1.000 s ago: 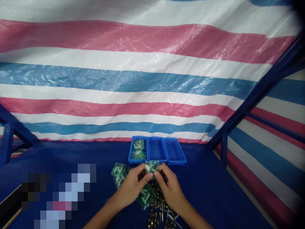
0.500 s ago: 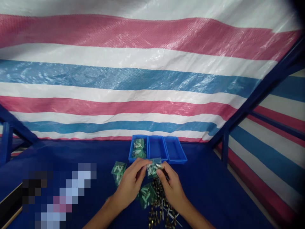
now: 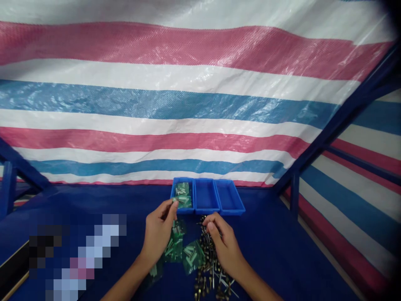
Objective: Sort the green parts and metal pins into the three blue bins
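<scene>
My left hand (image 3: 160, 228) is at the front left corner of the left blue bin (image 3: 172, 193), thumb and fingertips pinched on the edge of a small green-tinted plastic bag (image 3: 182, 202) of pale metal pieces. Behind it, another such bag (image 3: 182, 188) lies in the bin. My right hand (image 3: 224, 238) hovers over the right side of a heap of screw-like metal parts (image 3: 206, 267), fingers loosely curled, nothing visible in them. More filled bags (image 3: 193, 256) lie on the blue table between my hands, some partly hidden by my left hand.
Two more blue bins, a middle one (image 3: 206, 195) and a right one (image 3: 231, 196), adjoin the left bin. A blue metal frame (image 3: 294, 192) rises at the right. Striped sheeting (image 3: 175, 140) hangs behind the table (image 3: 103, 200). A blurred patch covers the left side.
My left hand has moved left and up to the left bin with the bag that both hands held. My right hand has let go of it and stays by the metal parts.
</scene>
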The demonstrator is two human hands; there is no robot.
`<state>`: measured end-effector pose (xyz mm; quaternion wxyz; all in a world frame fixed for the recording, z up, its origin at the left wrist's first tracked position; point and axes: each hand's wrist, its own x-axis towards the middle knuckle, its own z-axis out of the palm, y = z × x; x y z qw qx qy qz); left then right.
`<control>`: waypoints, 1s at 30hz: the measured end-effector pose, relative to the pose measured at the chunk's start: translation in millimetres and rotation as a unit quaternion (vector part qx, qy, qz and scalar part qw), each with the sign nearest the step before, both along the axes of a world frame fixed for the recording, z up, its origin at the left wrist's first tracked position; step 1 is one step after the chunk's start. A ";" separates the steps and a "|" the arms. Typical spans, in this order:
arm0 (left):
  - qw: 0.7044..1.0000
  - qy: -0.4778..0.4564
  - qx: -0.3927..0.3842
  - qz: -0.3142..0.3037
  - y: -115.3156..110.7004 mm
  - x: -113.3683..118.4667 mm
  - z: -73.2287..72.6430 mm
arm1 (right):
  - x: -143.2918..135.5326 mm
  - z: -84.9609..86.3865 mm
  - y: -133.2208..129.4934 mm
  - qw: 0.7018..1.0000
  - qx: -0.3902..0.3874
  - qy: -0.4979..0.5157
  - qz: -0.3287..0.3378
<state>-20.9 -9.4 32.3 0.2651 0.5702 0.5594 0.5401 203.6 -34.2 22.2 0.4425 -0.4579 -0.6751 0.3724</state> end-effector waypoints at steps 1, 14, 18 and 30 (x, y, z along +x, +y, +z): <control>1.000 -0.006 0.000 0.016 1.5 -1.8 0.3 | -0.2 -0.2 0.1 1.000 -0.001 0.001 -0.001; 0.919 0.388 0.063 0.028 4.9 0.0 -17.3 | -0.8 2.9 1.3 1.000 0.016 -0.008 0.000; 0.906 0.416 0.076 0.013 2.3 1.5 -15.8 | -0.4 2.2 1.2 1.000 0.018 -0.014 0.005; 0.892 0.441 0.094 -0.024 1.5 -0.6 -14.7 | -0.6 9.5 -4.1 0.975 0.099 -0.177 0.089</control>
